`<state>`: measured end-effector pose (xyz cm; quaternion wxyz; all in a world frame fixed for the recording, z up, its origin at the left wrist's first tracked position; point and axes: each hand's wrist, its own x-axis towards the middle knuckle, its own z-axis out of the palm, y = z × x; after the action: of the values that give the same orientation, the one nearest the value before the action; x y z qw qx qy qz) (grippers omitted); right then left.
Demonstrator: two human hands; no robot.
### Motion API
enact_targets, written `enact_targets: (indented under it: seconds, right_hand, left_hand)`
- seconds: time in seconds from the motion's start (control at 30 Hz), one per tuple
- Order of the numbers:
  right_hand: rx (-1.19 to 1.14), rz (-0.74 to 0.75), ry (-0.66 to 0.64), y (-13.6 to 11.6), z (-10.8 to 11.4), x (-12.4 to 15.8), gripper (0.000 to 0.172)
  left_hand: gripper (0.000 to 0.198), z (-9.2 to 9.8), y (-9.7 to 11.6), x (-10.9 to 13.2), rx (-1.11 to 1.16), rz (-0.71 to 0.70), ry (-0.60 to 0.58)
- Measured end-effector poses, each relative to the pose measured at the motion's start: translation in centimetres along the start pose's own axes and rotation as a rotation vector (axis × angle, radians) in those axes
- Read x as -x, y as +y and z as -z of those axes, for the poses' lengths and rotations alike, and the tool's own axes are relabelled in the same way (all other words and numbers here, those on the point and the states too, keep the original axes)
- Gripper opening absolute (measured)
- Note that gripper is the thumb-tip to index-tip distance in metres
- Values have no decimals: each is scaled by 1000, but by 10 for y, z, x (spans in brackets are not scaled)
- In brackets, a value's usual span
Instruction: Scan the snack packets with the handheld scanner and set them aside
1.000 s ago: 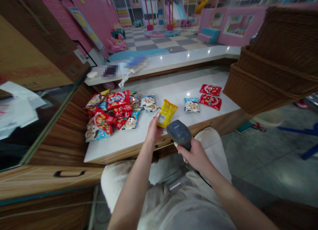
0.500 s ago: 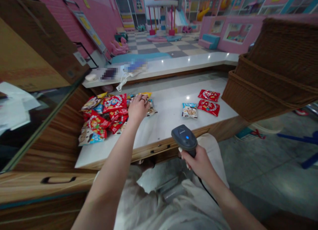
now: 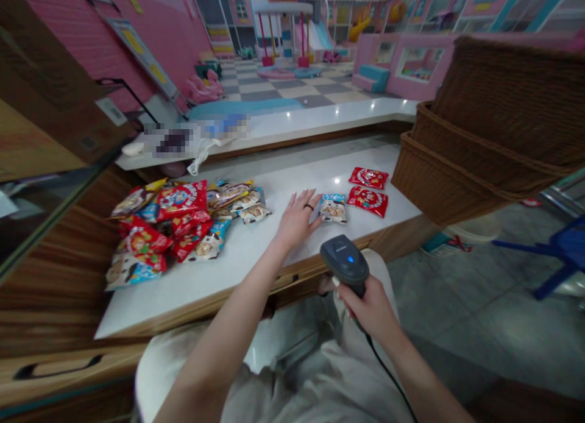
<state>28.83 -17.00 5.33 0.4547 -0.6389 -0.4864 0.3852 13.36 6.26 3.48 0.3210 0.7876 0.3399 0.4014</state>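
Observation:
My left hand (image 3: 298,219) is spread over the white counter, its fingers apart, with the thumb side beside a small blue-and-white snack bag (image 3: 333,208). Whether it touches that bag I cannot tell. In my right hand (image 3: 369,306) is a dark barcode scanner (image 3: 345,261) with a blue light lit on top, held above my lap in front of the counter edge. Two red snack bags (image 3: 368,202) lie just right of the blue-and-white one. Over on the left is a heap of red, blue and yellow snack bags (image 3: 183,200).
Stacked wicker baskets (image 3: 479,136) lean at the counter's right end. Cardboard boxes (image 3: 55,88) stand on the left. A raised white ledge (image 3: 274,127) runs along the back, with a white cable (image 3: 198,158). A blue stool (image 3: 560,249) is on the floor at right.
My left hand has left the snack heap and moved right to the blue-and-white bag. The scanner stays in my right hand. The view has shifted slightly.

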Motion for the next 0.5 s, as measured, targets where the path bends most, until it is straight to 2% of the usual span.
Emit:
enact_targets:
  seconds: [0.07,0.13,0.23,0.37,0.5]
  right_hand:
    - [-41,-37,0,1,3,1,21]
    - [-57,-59,6,2,5,2,21]
    - [-58,-68,23,3,8,3,20]
    - [-49,-62,40,6,8,3,20]
    - [-42,-47,23,8,4,2,21]
  left_hand:
    - [66,-29,-3,-5,7,-9,-98]
    - [69,-51,-8,-11,45,25,-145]
    - [60,-65,-12,-19,170,117,-117]
    - [49,-56,-3,-12,401,205,15]
    - [39,-34,8,14,739,340,263]
